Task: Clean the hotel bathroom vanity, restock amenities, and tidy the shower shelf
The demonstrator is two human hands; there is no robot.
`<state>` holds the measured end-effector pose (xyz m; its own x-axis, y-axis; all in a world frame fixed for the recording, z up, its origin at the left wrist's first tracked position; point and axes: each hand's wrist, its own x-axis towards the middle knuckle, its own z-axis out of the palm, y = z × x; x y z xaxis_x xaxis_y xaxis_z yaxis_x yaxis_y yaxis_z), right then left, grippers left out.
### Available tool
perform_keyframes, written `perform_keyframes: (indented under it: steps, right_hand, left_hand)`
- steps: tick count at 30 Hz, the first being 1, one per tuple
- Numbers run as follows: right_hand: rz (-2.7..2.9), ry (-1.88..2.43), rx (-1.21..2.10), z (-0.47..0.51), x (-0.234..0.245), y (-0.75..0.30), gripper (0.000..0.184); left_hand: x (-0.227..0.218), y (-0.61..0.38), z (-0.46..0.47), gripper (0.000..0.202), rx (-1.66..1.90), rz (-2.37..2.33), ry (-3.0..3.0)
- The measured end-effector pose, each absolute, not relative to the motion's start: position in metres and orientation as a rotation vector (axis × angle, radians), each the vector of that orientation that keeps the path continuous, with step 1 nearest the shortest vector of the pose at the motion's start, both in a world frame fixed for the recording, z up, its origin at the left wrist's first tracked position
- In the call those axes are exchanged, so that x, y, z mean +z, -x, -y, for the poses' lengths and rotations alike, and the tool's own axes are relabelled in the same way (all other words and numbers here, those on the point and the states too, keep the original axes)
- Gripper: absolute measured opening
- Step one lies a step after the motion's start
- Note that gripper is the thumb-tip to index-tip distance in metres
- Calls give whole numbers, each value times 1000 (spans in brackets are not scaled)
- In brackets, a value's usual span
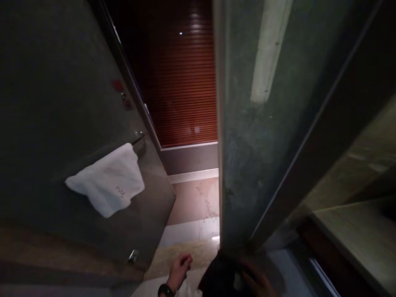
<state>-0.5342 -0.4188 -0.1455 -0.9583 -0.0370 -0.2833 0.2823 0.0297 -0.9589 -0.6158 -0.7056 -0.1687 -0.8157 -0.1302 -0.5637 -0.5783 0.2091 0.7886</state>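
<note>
Low in the head view, my left hand (180,270) has its fingers curled in, and I see nothing in them. A black band or watch (165,290) is around that wrist. My right hand (259,281) is in shadow at the bottom edge, with its fingers against a black object (219,275), which it appears to hold. This object looks soft, like a bag or a piece of clothing, but the dim light hides its kind. A small pale patch (237,280) shows near the right fingers.
At left, an open glass door (77,103) carries a white towel (111,179) on a bar. A green glass panel (260,165) stands at right. Through the gap appear a tiled floor (193,202) and reddish-brown slatted blinds (185,99). A stone-like ledge (355,235) juts out at far right.
</note>
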Motion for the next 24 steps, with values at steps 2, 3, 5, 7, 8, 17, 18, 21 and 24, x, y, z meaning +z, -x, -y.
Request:
perform_keyframes:
  steps: [2,3,5,7,8,17,18,21,24]
  right_hand:
    - [-1782,-237,-2162,483,-113,578,66]
    - [-1631,-224,-2218,510,-97,602,67]
    - [-1401,-185,-2314,553,-69,650,66]
    - [-1248,-197,-2378,583,-53,697,69]
    - [-1212,-225,-2410,593,-52,717,72]
    - [-1668,-203,-2020,671,-142,832,56]
    - [-1890,-113,-1926,679,-149,854,54]
    - [-2446,306,-1426,705,-150,932,41]
    - [-2499,671,-1136,744,-124,1011,37]
  left_hand:
    - [-152,633,752,82,1738,-2082,678]
    - [-139,640,768,87,1823,-2042,655]
    - [-109,653,787,84,2026,-1874,535]
    - [-82,668,793,76,2199,-1649,398]
    - [-72,678,792,71,2248,-1558,365]
    - [-101,814,864,43,1780,-2562,228]
    - [-100,820,891,43,1816,-2604,309]
    - [-71,824,980,60,2059,-2657,1110]
    - [-22,822,1047,80,2176,-2673,1820]
